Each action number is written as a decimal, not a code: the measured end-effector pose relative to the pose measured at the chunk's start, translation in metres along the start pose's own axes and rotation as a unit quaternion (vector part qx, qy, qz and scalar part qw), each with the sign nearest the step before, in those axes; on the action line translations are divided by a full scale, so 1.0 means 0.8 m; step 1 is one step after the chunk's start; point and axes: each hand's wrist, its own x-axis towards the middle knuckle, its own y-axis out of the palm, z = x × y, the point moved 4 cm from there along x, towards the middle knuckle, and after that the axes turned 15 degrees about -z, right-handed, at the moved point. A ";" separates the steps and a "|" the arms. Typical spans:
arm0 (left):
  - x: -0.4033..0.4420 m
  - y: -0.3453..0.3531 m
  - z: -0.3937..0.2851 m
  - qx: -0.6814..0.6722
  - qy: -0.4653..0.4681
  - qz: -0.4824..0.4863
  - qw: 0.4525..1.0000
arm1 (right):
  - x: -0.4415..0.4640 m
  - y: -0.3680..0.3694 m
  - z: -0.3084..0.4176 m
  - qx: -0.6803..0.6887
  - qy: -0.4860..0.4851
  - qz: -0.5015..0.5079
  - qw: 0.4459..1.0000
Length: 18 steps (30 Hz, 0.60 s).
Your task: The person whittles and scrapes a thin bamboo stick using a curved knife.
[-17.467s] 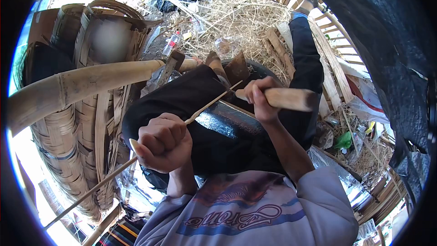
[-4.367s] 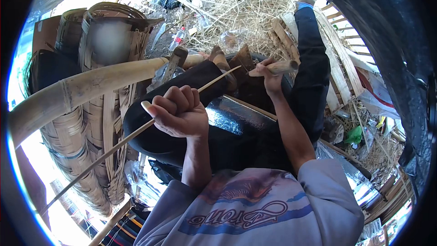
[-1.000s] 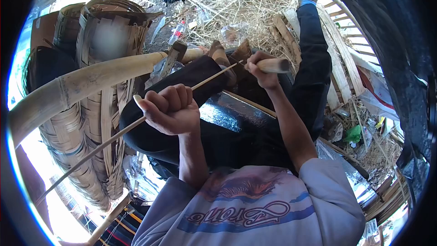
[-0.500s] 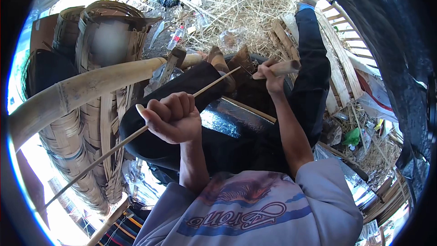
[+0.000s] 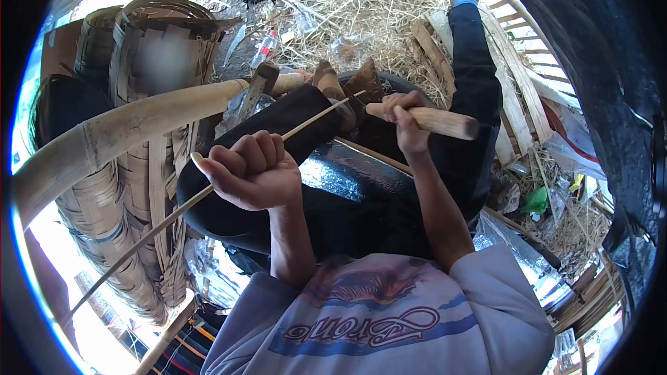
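My left hand [image 5: 253, 170] is closed in a fist around a long thin bamboo stick [image 5: 160, 228]. The stick slants from the lower left up to a pale tip above my lap. In my right hand [image 5: 410, 119] is the thick round wooden handle [image 5: 445, 122] of a tool. Its working end points left toward the stick's tip; dark surroundings hide its shape, and I cannot tell whether it touches the stick. Beneath both hands, a shiny dark sheet [image 5: 333, 179] lies across my black-trousered legs, with a thin strip [image 5: 375, 155] along its edge.
A thick bamboo pole [image 5: 139, 121] crosses on the left, beside tall woven bamboo baskets [image 5: 128, 215]. Straw and shavings [image 5: 375, 10] cover the ground ahead, with a plastic bottle [image 5: 265, 48]. Dark sheeting [image 5: 590, 62] hangs at the right.
My right hand has turned and shifted slightly left and down, so the wooden handle now shows at greater length, pointing right. My left hand has moved slightly left and up with the stick.
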 end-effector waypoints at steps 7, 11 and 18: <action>0.001 0.001 0.002 -0.022 -0.019 0.017 0.999 | 0.013 -0.011 -0.004 -0.001 0.040 -0.027 0.999; -0.004 0.002 -0.001 -0.020 -0.022 0.016 0.999 | -0.007 -0.016 -0.039 -0.135 0.012 0.001 0.991; -0.003 0.007 0.002 -0.020 -0.021 0.035 0.999 | 0.012 -0.013 -0.025 -0.005 0.071 -0.049 0.996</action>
